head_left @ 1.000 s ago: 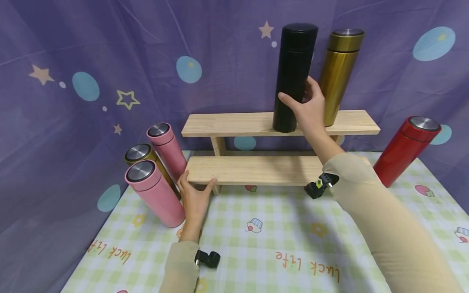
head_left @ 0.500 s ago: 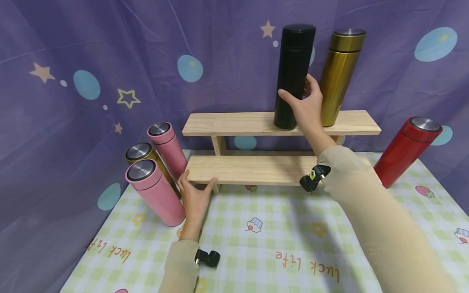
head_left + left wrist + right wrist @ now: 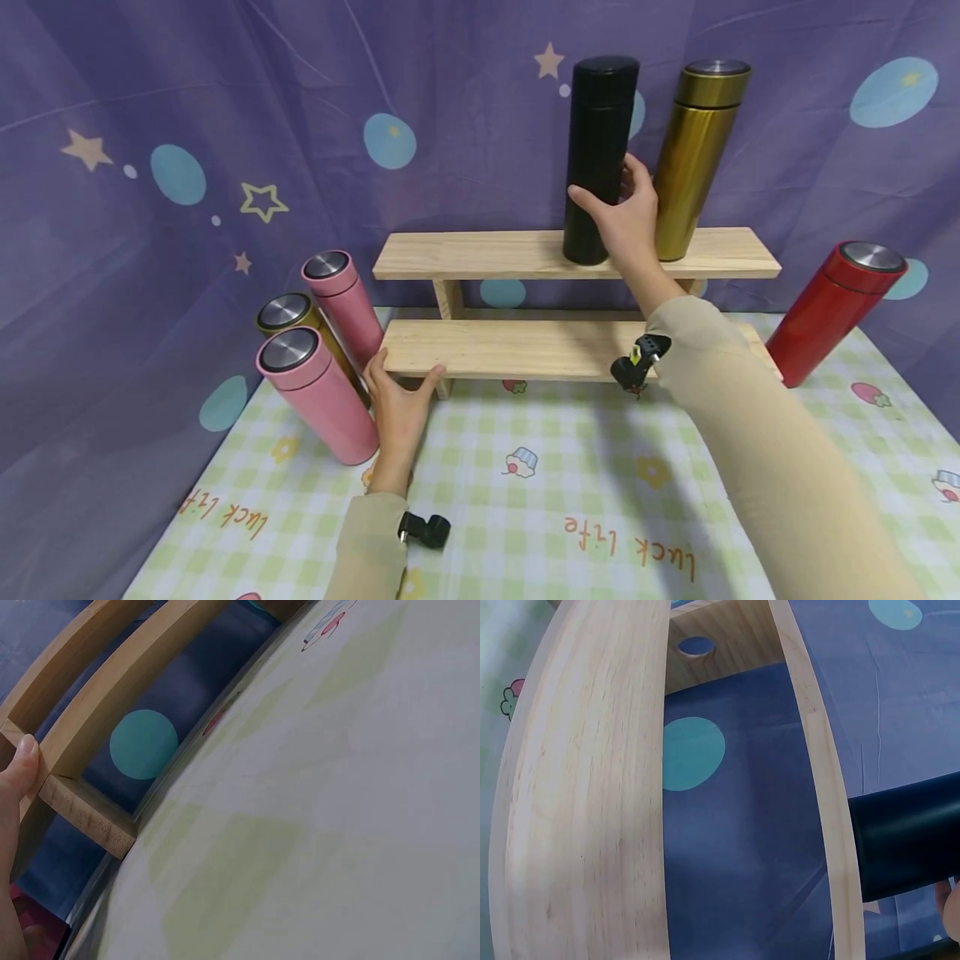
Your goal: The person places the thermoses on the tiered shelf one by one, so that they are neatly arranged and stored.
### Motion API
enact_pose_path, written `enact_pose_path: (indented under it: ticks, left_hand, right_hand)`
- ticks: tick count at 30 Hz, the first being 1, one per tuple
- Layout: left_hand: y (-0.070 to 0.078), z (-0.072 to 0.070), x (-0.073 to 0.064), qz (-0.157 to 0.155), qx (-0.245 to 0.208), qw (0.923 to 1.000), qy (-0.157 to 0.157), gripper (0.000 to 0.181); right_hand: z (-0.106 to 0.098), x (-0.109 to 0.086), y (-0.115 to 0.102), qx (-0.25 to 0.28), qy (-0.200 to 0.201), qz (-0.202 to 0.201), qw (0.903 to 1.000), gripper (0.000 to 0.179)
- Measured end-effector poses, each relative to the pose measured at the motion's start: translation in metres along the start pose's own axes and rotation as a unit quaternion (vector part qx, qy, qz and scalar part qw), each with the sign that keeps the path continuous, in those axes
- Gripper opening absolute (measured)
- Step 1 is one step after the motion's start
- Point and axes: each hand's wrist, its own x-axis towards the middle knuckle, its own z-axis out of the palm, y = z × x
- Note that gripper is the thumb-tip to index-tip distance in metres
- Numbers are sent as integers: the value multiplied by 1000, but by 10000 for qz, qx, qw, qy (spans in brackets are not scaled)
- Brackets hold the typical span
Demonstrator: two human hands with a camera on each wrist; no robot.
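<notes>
My right hand (image 3: 633,221) grips black bottle (image 3: 596,137), gold bottle (image 3: 697,150) beside it, both shelved; left hand (image 3: 397,421), spread, touches lower board (image 3: 510,346); four bottles (image 3: 326,404) apparently remain.

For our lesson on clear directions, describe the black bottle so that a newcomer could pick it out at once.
Find the two-tier wooden stand in front of the purple curtain, then its upper shelf. Near that shelf's middle, the right hand grips the black bottle, just left of the gold bottle. It is black all over, whereas its gold neighbour has a silvery lid top.
</notes>
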Motion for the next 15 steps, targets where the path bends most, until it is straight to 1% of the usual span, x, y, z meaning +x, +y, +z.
enact_pose_path:
  ticks: [15]
  left_hand:
    - [-2, 1, 1, -4, 46, 10000, 55, 98]
  right_hand:
    - [3, 3, 2, 5, 5, 99, 10000, 79]
